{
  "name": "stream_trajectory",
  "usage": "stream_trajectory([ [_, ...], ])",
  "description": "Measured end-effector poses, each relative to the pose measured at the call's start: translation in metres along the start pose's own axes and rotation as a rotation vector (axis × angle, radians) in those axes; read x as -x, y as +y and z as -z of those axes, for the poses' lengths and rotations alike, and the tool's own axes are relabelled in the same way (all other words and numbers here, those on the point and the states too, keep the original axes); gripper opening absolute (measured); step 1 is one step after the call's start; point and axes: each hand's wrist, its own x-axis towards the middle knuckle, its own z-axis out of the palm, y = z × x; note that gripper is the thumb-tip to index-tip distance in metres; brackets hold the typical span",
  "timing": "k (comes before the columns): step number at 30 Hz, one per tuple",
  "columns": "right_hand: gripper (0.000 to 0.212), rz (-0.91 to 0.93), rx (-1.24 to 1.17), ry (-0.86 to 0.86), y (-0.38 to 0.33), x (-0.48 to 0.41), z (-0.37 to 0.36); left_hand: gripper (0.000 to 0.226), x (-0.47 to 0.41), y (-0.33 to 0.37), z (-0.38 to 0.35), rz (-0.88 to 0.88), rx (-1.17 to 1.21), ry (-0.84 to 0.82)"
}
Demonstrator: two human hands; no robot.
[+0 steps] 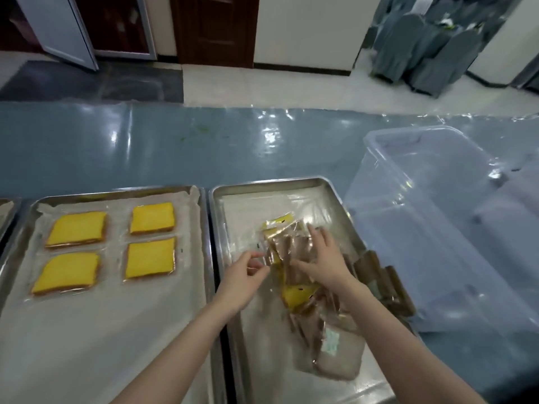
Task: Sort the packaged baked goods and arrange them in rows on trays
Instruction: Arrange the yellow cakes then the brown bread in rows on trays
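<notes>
Several yellow cakes in clear wrappers [151, 218] lie in two rows on the left metal tray [87, 330]. The right metal tray [262, 186] holds a loose heap of wrapped goods [306, 304], yellow and brown mixed. My left hand [245, 275] pinches the clear edge of a wrapped brown cake [280, 246] at the heap's top. My right hand [320, 260] lies on the same packages with fingers spread, pressing them down. Some brown packages [382, 284] hang over the tray's right rim.
A large clear plastic bin [437, 223] stands tilted at the right, touching the right tray. A third tray's corner [7, 211] shows at the far left. The table is covered in blue-grey plastic sheet [145, 147]. Covered chairs [423, 45] stand beyond on the floor.
</notes>
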Motion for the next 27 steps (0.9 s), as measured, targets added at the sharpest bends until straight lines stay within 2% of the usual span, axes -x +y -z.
stream_trajectory([
  [4,0.087,0.198,0.024,-0.159,0.013,-0.013,0.001,0.036,-0.016,0.019,-0.03,0.065,0.065,0.013],
  [7,0.084,0.304,0.078,-0.216,0.02,-0.008,0.004,0.052,-0.022,0.021,-0.043,0.155,0.17,0.118],
  [10,0.088,0.414,0.07,-0.243,0.027,0.005,0.003,0.049,-0.012,0.019,-0.045,0.165,0.148,0.136],
  [13,0.092,0.491,0.028,-0.255,0.028,0.015,0.0,0.024,0.004,0.018,-0.038,0.109,-0.02,0.18],
  [16,0.092,0.509,-0.151,-0.235,0.024,0.024,0.005,0.026,0.013,0.019,-0.025,0.024,-0.222,0.266],
  [19,0.082,0.485,-0.342,-0.233,0.019,0.032,0.013,0.038,0.019,0.023,-0.016,0.041,-0.176,0.193],
  [21,0.061,0.454,-0.412,-0.225,0.018,0.037,0.021,0.039,0.021,0.026,-0.014,0.052,-0.146,0.113],
  [23,0.036,0.378,-0.454,-0.205,0.02,0.041,0.029,0.042,0.019,0.032,-0.014,0.08,-0.103,-0.033],
  [24,0.03,0.335,-0.479,-0.209,0.023,0.043,0.034,0.045,0.016,0.034,-0.016,0.09,-0.101,-0.122],
  [26,0.04,0.272,-0.485,-0.261,0.032,0.044,0.04,0.043,0.008,0.037,-0.022,0.08,-0.147,-0.251],
  [27,0.044,0.263,-0.449,-0.298,0.036,0.044,0.043,0.035,0.003,0.037,-0.026,0.061,-0.175,-0.251],
])
